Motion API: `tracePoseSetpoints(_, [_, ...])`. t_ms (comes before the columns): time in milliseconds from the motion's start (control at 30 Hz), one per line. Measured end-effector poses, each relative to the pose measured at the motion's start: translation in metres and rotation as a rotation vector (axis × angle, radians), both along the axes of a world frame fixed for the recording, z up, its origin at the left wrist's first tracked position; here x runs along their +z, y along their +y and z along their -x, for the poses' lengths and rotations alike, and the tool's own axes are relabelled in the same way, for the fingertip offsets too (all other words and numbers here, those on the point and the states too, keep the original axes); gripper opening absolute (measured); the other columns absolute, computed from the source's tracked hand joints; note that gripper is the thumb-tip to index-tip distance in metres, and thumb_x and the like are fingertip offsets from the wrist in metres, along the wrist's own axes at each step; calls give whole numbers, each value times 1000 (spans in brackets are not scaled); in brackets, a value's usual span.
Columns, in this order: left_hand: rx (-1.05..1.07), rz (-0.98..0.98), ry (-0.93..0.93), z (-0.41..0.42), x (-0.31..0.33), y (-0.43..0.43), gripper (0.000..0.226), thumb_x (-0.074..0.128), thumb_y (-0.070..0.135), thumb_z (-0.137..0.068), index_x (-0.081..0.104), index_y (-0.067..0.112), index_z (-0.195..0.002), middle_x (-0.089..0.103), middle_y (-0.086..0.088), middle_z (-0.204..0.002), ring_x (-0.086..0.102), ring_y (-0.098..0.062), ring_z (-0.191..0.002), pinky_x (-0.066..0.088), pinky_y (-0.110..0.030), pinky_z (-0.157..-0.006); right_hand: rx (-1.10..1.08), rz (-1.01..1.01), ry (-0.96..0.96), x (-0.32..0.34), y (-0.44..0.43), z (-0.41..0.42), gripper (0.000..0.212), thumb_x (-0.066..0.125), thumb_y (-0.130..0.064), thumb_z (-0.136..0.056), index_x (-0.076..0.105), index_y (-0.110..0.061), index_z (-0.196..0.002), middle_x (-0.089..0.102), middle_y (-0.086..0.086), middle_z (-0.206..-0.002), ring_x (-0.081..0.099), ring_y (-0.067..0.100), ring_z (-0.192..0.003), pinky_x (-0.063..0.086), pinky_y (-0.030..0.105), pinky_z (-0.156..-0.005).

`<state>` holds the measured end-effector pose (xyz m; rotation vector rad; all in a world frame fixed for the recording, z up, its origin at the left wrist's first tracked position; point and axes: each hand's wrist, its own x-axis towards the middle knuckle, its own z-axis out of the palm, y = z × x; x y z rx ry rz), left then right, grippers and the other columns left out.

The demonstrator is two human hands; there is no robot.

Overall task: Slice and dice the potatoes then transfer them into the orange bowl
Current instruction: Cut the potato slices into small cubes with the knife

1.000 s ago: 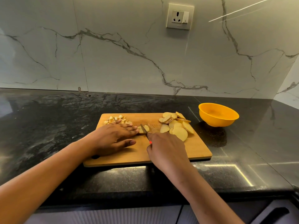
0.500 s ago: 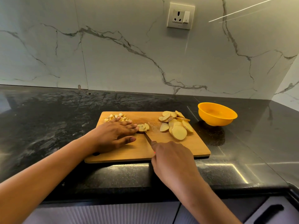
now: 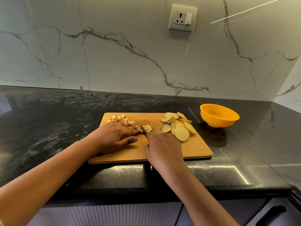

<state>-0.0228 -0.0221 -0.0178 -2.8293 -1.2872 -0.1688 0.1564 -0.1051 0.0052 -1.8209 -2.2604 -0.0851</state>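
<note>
The near rim of a black polished stone desk (image 3: 48,128) carries a rectangular wooden cutting board (image 3: 195,150). Over the board's near middle the right hand (image 3: 164,149) has its fingers curled round a small red-handled knife (image 3: 143,128). Only a sliver of the handle and the short blade show. To its left, the left hand (image 3: 117,136) lies flat with its fingers straight and close together, their tips touching the partly cut pale potato slice (image 3: 148,127) at mid-board.

The blade points far and slightly left and rests on this slice just right of the left fingertips. The slice thus lies directly ahead of the right hand, which does the cutting. Dicing appears to be in progress, and the next cut calls for the edge to clear those adjoining fingertips.

Behind the left hand sits a heap of small diced potato pieces (image 3: 121,119); far right on the board is a pile of round uncut potato slices (image 3: 178,128). Beyond the board's far right corner, apart from it, stands the round orange plastic bowl (image 3: 219,115), with no potato visible inside. Farthest is a white veined marble wall (image 3: 114,62) with a socket (image 3: 182,18).
</note>
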Motion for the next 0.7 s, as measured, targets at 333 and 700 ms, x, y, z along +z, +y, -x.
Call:
tracePoseSetpoints(333, [0, 29, -11, 0, 0, 3, 104, -14, 87, -62, 26, 36, -144, 25, 20, -149, 9, 10, -132, -7, -22, -111, 60, 34, -48, -2, -21, -13, 31, 43, -25, -99, 52, -20, -128, 56, -1, -91, 47, 16, -78, 32, 24, -53])
tracePoseSetpoints(700, [65, -33, -364, -5, 5, -1, 94, 17, 90, -68, 49, 30, -133, 50, 12, -134, 42, -6, -128, 15, -28, -114, -109, -236, 212, 17, 15, -54, 45, 46, -31, -99, 40, -29, -144, 68, -3, -109, 52, 7, -76, 36, 17, -53])
